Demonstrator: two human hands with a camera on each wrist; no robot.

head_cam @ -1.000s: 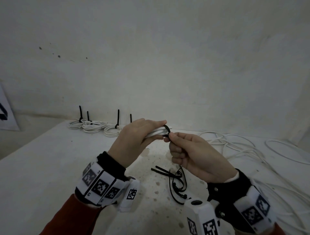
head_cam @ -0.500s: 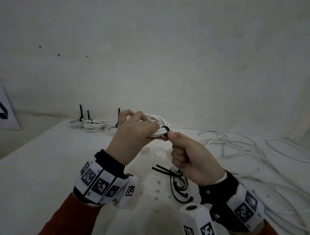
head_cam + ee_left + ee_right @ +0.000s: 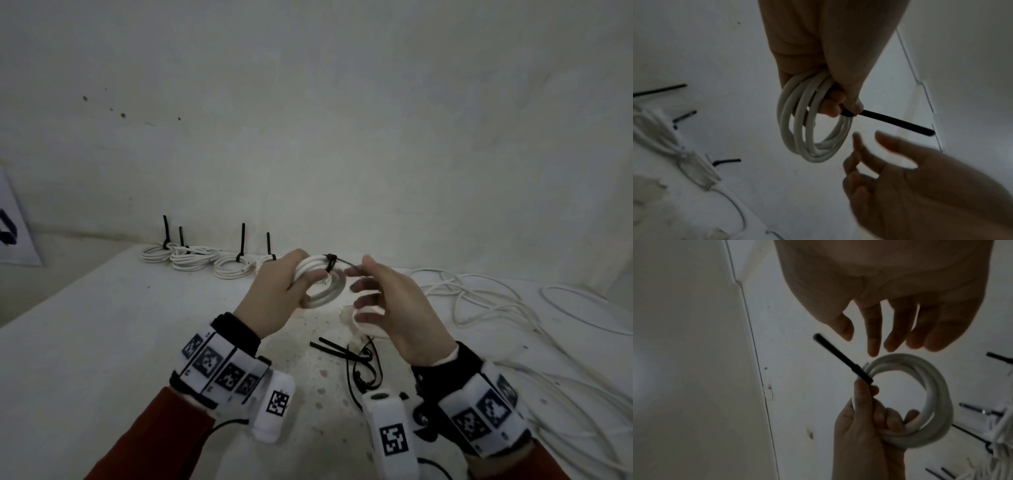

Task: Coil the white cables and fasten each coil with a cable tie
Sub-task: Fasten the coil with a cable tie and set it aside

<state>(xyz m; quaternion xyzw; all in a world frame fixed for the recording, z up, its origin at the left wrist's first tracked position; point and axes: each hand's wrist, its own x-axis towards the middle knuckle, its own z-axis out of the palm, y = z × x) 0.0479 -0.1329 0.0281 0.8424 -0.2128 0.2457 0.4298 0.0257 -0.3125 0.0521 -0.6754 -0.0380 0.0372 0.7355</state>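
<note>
My left hand [image 3: 279, 294] grips a small coil of white cable [image 3: 322, 281] above the table, fingers curled round its strands [image 3: 807, 123]. A black cable tie [image 3: 888, 121] is cinched round the coil beside my thumb, and its free tail sticks out to the right [image 3: 835, 352]. My right hand [image 3: 387, 301] hovers just right of the coil with fingers spread and relaxed, holding nothing; the tie's tail [image 3: 344, 262] ends near its fingertips [image 3: 873, 345].
Several tied white coils [image 3: 205, 260] with upright black tie tails lie at the table's back left. Loose black cable ties [image 3: 356, 359] lie below my hands. A tangle of loose white cable [image 3: 496, 308] spreads over the table's right side. A white wall stands behind.
My right hand has let go of the tie's tail and opened its fingers. My left hand has turned the coil so its ring faces up, with the tie tightened.
</note>
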